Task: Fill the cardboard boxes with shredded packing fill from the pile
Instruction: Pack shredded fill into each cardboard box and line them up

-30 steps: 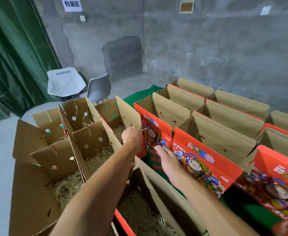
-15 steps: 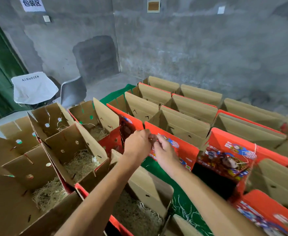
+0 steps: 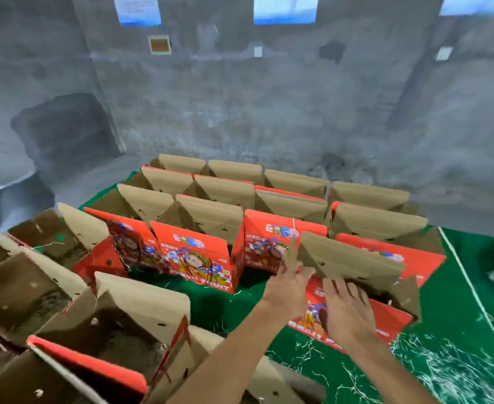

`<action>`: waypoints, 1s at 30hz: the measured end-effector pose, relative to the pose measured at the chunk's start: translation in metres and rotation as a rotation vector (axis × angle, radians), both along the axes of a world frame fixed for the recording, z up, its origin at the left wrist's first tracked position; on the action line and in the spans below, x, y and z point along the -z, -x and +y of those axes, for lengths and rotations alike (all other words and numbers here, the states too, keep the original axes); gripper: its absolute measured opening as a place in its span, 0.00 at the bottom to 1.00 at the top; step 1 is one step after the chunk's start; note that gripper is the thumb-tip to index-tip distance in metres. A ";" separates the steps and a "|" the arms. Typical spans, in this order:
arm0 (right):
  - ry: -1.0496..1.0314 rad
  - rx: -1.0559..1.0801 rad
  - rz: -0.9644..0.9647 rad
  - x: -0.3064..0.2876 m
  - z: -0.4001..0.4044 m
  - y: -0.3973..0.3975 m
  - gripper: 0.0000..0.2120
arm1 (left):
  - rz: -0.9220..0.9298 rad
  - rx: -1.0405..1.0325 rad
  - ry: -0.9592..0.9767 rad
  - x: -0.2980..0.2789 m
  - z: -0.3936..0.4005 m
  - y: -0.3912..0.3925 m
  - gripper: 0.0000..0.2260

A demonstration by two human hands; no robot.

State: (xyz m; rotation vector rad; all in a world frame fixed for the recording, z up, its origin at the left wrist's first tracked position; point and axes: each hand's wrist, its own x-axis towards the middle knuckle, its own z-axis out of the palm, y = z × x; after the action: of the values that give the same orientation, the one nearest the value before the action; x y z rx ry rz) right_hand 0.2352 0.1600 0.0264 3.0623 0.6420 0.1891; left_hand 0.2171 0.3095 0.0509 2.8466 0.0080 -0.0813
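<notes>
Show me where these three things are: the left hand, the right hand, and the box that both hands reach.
left hand [image 3: 287, 290]: head view, on the back of the hand.
right hand [image 3: 345, 309]: head view, on the back of the hand.
box [image 3: 353, 265]: head view, on its raised brown flap.

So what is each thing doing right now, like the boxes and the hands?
Left hand: pinches the side flap of the nearest red box.
Right hand: open, fingers spread over that box.
Nearest red box: open, flaps up.
Rows of boxes behind: open, flaps upright.
Boxes at left: open.
Green cloth: strewn with white shreds.
</notes>
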 end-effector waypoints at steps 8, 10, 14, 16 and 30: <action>-0.037 0.104 -0.023 0.013 -0.104 0.011 0.08 | 0.001 -0.109 -0.051 0.021 -0.079 0.015 0.11; -0.017 0.057 -0.023 0.015 -0.131 0.019 0.08 | -0.012 -0.091 -0.046 0.015 -0.094 0.018 0.12; -0.064 0.079 -0.056 0.012 -0.194 0.056 0.03 | 0.037 0.052 -0.070 0.001 -0.147 0.032 0.12; -0.141 0.107 -0.113 0.016 -0.235 0.077 0.03 | 0.053 0.155 -0.113 0.000 -0.183 0.037 0.11; -0.427 -0.031 -0.088 0.065 -0.477 0.173 0.13 | 0.012 0.272 -0.019 0.082 -0.436 0.124 0.24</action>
State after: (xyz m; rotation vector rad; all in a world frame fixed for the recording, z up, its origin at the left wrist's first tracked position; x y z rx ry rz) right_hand 0.0620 -0.3172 -0.0388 3.4198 0.7282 0.5230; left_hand 0.0933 -0.1267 -0.0314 2.8481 -0.3780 -0.1559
